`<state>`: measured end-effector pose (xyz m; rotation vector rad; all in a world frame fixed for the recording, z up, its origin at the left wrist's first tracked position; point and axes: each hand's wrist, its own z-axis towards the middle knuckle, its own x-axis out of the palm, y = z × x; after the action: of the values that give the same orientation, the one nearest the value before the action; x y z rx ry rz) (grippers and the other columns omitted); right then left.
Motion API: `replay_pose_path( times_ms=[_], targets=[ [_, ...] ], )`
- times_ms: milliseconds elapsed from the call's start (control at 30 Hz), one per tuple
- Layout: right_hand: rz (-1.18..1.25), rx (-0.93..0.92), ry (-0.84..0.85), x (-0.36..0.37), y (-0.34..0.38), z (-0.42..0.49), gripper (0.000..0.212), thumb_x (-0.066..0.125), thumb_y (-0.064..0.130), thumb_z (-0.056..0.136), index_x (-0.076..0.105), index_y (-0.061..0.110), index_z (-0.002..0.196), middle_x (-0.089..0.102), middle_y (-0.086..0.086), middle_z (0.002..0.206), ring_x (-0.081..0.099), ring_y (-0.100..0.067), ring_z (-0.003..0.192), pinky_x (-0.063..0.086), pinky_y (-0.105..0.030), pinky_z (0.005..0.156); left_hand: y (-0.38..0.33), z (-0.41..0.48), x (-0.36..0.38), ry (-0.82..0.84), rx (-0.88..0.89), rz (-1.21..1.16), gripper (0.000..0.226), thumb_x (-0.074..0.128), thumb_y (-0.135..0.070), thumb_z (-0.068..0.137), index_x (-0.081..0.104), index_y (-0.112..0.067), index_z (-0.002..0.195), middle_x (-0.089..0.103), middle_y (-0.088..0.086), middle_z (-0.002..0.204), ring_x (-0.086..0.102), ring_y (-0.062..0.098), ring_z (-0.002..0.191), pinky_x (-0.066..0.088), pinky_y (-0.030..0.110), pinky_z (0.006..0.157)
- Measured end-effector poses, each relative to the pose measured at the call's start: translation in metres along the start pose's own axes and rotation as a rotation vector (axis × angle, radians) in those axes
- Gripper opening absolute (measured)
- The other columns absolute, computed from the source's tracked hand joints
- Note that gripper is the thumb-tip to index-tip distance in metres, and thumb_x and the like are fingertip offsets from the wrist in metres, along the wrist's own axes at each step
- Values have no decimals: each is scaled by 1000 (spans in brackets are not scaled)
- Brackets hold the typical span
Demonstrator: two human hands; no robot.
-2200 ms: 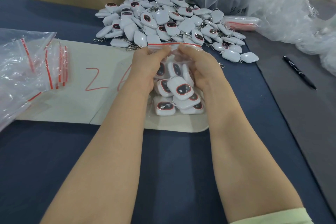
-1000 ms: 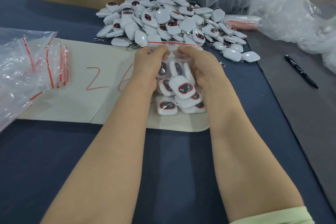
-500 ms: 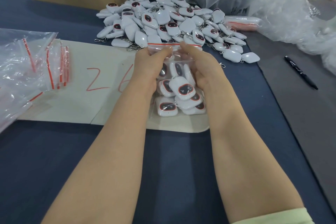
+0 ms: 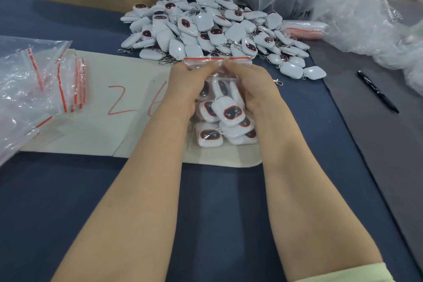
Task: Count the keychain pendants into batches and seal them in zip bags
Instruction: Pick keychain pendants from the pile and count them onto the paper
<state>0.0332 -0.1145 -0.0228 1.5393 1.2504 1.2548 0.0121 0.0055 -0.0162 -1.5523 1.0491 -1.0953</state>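
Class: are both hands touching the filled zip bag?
Touching. The head view shows the left hand and right hand pinching the zip bag together near its top edge.

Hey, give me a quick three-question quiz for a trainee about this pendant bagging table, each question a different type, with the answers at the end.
1. True or false: the left hand and the right hand both grip the clear plastic zip bag just below its red seal strip.
2. Fill in: the first red digit written on the flat beige sheet is ___.
3. Where does the slim black pen lie? A on the beige sheet; B on the grey surface at the right; C inside the zip bag.

Key: 1 true; 2 the digit 2; 3 B.
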Motion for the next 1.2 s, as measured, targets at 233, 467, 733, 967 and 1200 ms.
replay_pose_path(
  times_ms=[233,467,733,967,1200],
  targets=[
    [51,-20,56,2,1,-4,10,69,10,86,68,3,79,70,-13,70,66,-24,61,57,-36,68,2,0,1,-26,49,0,10,71,-8,80,68,-16,75,72,8,77,69,30,77,55,52,75],
    [27,-48,2,4,1,-6,6,68,5,85,69,-1,84,70,-15,73,66,-27,64,57,-37,69,2,-1,3,-5,63,-41,7,71,-6,79,70,-13,79,71,21,92,66,42,91,52,57,80],
    [18,-45,-121,6,-1,-4,10,74,4,79,67,-2,82,67,-20,85,61,-31,80,52,-51,88,4,2,2,-93,54,-7,11,68,-2,78,66,-10,71,67,11,72,65,25,70,56,38,68],
    [-29,-54,-207,4,-5,5,35,67,15,87,72,14,52,70,-4,68,62,-26,79,53,-45,90,6,2,5,-176,53,-33,19,67,-8,83,61,-9,65,61,8,66,55,19,57,44,23,55],
    [-20,-27,-260,-2,-4,11,57,54,29,94,66,23,38,54,10,40,51,-5,37,43,-22,49,4,8,2,-138,-58,-102,26,55,-21,95,64,-13,72,68,10,83,63,25,81,53,44,85]
  ],
)
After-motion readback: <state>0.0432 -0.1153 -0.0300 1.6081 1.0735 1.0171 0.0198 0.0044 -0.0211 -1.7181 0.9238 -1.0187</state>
